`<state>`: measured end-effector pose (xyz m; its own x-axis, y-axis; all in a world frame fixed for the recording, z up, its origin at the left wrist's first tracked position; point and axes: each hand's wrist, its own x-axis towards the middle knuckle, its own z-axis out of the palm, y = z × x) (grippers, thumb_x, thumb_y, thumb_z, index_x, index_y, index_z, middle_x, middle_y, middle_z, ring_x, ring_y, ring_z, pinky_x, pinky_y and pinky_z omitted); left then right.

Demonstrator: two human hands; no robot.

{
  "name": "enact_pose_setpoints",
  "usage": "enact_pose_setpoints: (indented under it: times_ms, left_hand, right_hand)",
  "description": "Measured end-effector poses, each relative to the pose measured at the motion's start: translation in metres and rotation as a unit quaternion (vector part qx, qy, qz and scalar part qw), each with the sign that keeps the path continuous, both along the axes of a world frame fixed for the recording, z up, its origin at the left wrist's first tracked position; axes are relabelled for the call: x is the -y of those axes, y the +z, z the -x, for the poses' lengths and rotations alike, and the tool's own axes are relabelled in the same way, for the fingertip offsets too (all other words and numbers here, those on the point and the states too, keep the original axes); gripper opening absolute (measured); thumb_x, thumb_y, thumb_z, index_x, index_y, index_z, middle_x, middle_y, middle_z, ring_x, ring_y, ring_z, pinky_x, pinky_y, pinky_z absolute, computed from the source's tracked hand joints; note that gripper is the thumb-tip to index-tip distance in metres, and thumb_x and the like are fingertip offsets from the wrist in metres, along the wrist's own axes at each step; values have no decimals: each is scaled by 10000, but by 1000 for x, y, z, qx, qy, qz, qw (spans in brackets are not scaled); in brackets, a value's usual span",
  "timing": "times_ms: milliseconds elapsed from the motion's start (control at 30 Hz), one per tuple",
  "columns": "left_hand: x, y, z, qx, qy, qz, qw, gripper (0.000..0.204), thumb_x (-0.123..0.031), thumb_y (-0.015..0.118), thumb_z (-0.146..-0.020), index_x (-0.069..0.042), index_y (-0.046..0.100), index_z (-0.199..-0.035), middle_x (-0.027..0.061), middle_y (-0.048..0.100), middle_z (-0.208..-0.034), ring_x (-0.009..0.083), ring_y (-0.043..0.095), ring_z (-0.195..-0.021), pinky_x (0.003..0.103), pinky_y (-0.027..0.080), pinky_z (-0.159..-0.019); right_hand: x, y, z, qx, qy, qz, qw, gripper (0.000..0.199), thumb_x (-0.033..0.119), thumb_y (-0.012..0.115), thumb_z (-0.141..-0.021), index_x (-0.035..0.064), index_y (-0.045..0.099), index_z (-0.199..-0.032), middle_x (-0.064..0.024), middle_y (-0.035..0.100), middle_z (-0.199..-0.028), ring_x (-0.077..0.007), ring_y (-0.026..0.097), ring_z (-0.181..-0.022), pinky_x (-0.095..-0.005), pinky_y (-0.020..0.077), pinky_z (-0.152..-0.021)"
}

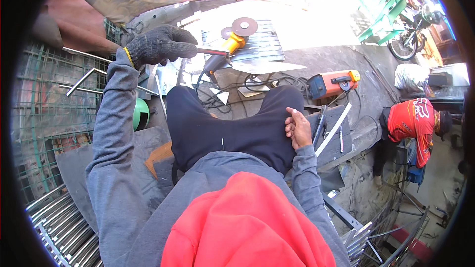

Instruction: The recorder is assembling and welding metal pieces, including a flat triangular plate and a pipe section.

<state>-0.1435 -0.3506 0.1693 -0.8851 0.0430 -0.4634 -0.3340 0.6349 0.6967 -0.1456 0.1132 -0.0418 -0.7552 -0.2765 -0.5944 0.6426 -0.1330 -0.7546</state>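
Note:
My left hand (pixel 163 45), in a dark knitted glove with a yellow cuff edge, is raised ahead on the left and closed round a slim metal tool (pixel 213 50); its kind is not clear. At the tool's far end is a pale pointed piece of sheet metal (pixel 269 66); I cannot tell whether the tool grips it. Just beyond lies a yellow-and-black angle grinder (pixel 232 44) with a round disc. My bare right hand (pixel 298 128) rests by my right thigh, fingers loosely curled and apart, holding nothing.
An orange machine box (pixel 332 84) stands ahead right among loose cables (pixel 222 101). Metal strips (pixel 334 129) lie beside my right leg. A green helmet-like shell (pixel 141 114) and stacked metal tubes (pixel 69 227) are left. A person in red (pixel 413 123) bends at far right, near a green chair (pixel 381 2).

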Motion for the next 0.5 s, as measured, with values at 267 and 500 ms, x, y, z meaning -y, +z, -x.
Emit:
enact_pose_setpoints:
  times_ms: [267,500]
  left_hand:
    - [-8,3,-7,2,22,-5,1000,418,-393,731,-932,-34,725,-1146,20,670,-860,81,564,-658,258,481,-567]
    - [-4,-4,-13,4,19,-37,999,398,-390,707,-956,-32,729,-1130,37,666,-869,94,575,-649,262,491,-563]
  right_hand:
    - [-8,-6,2,-15,-13,-2,1000,363,304,568,-1066,22,615,-1289,-28,636,-761,-78,593,-518,-203,479,-413]
    - [-6,-6,1,-17,-20,3,1000,370,308,567,-1067,19,606,-1296,-22,628,-748,-72,582,-505,-198,470,-404]
